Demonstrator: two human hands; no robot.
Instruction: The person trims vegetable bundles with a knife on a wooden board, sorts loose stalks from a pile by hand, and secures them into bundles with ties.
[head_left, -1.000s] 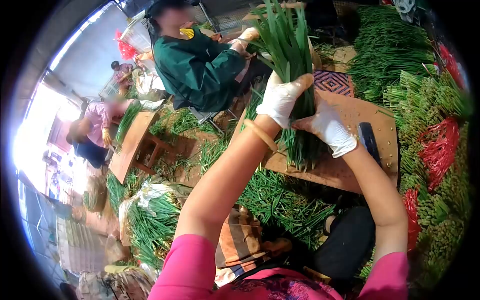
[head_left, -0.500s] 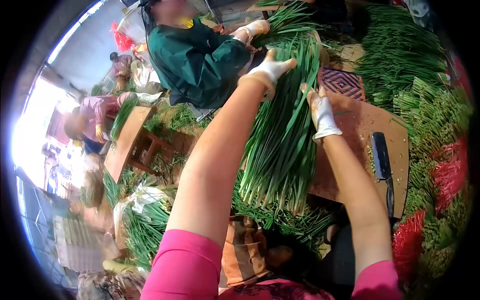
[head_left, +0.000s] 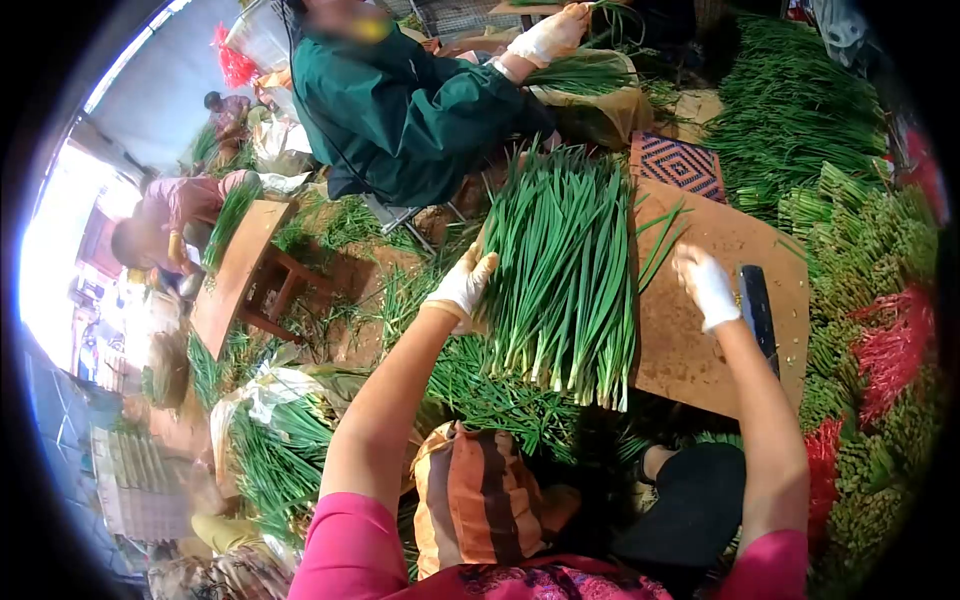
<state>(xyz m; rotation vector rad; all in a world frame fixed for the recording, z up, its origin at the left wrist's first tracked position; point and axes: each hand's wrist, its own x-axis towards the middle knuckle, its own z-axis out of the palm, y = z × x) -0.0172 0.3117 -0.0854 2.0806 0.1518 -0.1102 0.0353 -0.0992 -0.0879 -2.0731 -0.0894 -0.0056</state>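
A thick bundle of garlic chives [head_left: 565, 270] lies on the brown board [head_left: 715, 370], leaf tips pointing away and pale cut ends toward me. My left hand [head_left: 463, 285], in a white glove, grips the left side of the bundle, its thumb against the leaves. To the right of the bundle, my gloved right hand [head_left: 705, 287] is raised over the board with its fingers curled together. Whatever those fingers may hold cannot be made out. A few loose leaves [head_left: 660, 243] stick out between the bundle and that hand. Just right of it lies a dark-bladed knife [head_left: 757, 310], partly covered by my forearm.
A person in a green jacket [head_left: 400, 120] sits across from me, a gloved hand over more chives. Stacked greens [head_left: 800, 100] and bundled stems [head_left: 870, 400] with red ties line the right. A striped cloth sack [head_left: 480, 495] is by my knees; another wooden stand [head_left: 240, 270] is at left.
Both hands have come back from the leaf ends. My left hand moved down to the bundle's left side; my right moved right, off the leaves. The bundle now lies flatter. The other person's hand rose.
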